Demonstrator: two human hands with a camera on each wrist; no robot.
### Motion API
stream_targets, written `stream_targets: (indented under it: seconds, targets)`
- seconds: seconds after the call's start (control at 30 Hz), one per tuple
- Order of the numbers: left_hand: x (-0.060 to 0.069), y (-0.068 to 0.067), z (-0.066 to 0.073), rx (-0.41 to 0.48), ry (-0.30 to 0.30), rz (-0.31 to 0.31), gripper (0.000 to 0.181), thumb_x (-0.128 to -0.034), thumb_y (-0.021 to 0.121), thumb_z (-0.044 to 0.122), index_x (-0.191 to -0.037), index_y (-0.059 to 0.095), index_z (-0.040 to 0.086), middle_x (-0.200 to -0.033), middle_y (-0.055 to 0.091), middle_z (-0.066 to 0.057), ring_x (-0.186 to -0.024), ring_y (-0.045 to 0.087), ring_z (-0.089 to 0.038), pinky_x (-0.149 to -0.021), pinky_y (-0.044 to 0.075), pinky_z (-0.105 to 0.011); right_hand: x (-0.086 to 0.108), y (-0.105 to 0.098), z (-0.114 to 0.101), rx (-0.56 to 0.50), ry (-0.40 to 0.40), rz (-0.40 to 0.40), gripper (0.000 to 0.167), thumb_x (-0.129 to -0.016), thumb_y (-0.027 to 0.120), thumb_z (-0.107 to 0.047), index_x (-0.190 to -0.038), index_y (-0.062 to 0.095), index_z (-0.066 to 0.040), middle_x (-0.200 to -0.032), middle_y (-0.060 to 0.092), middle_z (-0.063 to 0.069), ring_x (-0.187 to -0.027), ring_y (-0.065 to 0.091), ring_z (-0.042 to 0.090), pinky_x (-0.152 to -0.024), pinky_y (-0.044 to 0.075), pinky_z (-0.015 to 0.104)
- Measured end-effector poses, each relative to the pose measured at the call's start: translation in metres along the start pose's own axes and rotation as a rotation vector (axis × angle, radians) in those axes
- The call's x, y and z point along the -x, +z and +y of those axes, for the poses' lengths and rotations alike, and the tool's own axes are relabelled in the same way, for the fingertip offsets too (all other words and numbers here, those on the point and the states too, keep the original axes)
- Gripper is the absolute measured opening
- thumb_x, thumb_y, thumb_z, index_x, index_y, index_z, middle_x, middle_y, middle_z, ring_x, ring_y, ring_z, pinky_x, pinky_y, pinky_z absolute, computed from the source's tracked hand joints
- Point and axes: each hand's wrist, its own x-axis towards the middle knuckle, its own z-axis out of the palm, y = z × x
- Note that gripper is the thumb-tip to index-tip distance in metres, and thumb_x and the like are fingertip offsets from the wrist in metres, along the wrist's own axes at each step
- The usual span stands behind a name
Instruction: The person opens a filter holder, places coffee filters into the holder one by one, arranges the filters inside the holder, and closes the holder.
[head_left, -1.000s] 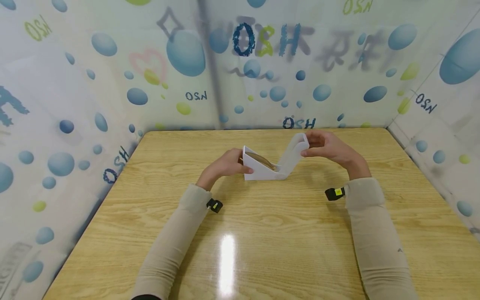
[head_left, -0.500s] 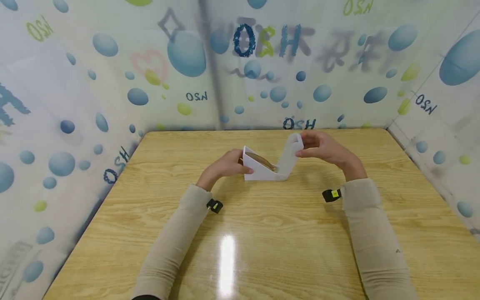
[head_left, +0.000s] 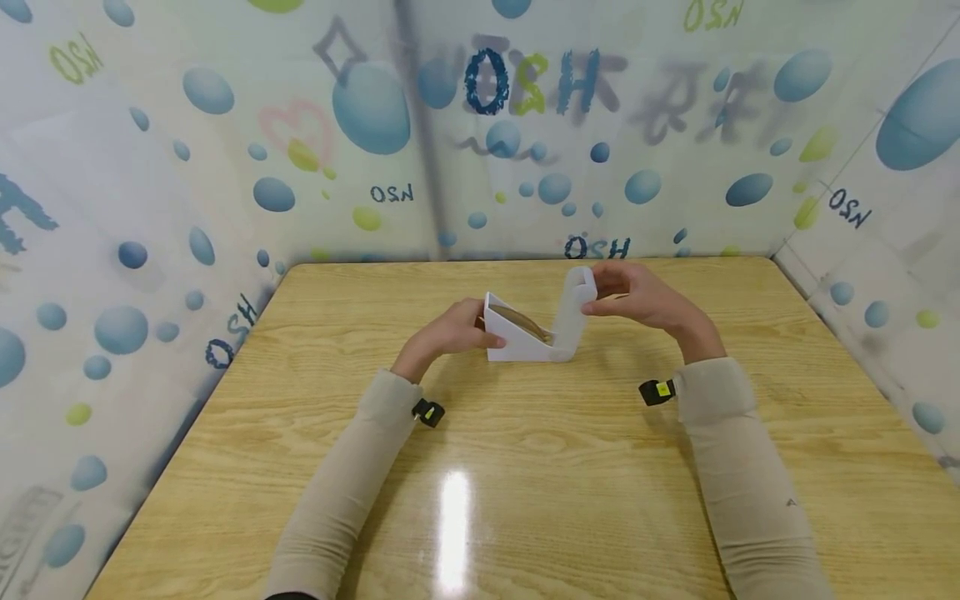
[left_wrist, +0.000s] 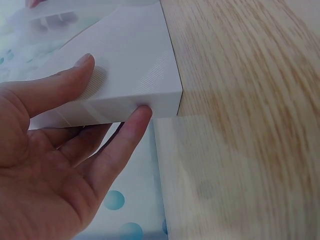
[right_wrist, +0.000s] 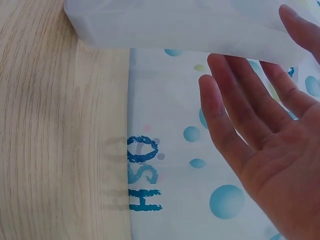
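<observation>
A white box (head_left: 516, 347) with a sloping top edge stands near the table's far side. Flat brown items (head_left: 521, 318), of a kind I cannot tell, sit inside it. Its translucent lid (head_left: 570, 321) is hinged at the right end and tilted up, nearly upright. My left hand (head_left: 448, 327) grips the box's left end, thumb on the front face; in the left wrist view a finger presses the narrow end of the box (left_wrist: 135, 60). My right hand (head_left: 647, 298) holds the lid's upper end between thumb and fingers, partly hidden by the lid (right_wrist: 175, 27) in the right wrist view.
The wood-grain table (head_left: 540, 467) spreads around the box and under both forearms. A printed sheet (head_left: 480, 175) with blue bubbles rises behind its far edge. Small black wrist cameras (head_left: 428, 412) hang at both cuffs.
My right hand has moved left, swinging the lid from a rightward lean to nearly upright. My left hand and the box have stayed in place.
</observation>
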Motion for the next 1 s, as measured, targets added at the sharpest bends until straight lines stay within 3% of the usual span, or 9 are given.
stream_targets:
  seconds: [0.17,0.53,1.0]
  targets:
    - [-0.001,0.000,-0.001,-0.001,0.004,0.002,0.040,-0.0949,0.072,0.012,-0.131,0.061,0.001,-0.122,0.071,-0.018,-0.102,0.071,-0.026,-0.080,0.053,-0.030,-0.001,0.001,0.001,-0.013,-0.006,-0.019,0.038,-0.094,0.076,-0.013,-0.129,0.062,-0.005,-0.118,0.071,0.004,-0.109,0.068,0.019,-0.091,0.057,0.033]
    - [-0.002,0.001,-0.002,-0.005,-0.002,0.008,0.040,-0.0945,0.073,0.012,-0.131,0.061,0.002,-0.122,0.071,-0.017,-0.102,0.071,-0.026,-0.079,0.053,-0.030,-0.005,0.005,0.003,0.029,-0.004,-0.041,0.042,-0.095,0.073,-0.012,-0.133,0.059,-0.002,-0.126,0.068,0.017,-0.110,0.067,0.026,-0.096,0.054,0.038]
    - [-0.001,0.000,-0.002,0.003,0.002,0.005,0.040,-0.0945,0.073,0.012,-0.131,0.061,0.001,-0.122,0.071,-0.018,-0.103,0.071,-0.026,-0.080,0.054,-0.030,-0.010,0.013,0.005,0.037,-0.012,-0.073,0.041,-0.094,0.074,-0.012,-0.131,0.060,-0.002,-0.125,0.068,0.018,-0.114,0.065,0.037,-0.097,0.053,0.040]
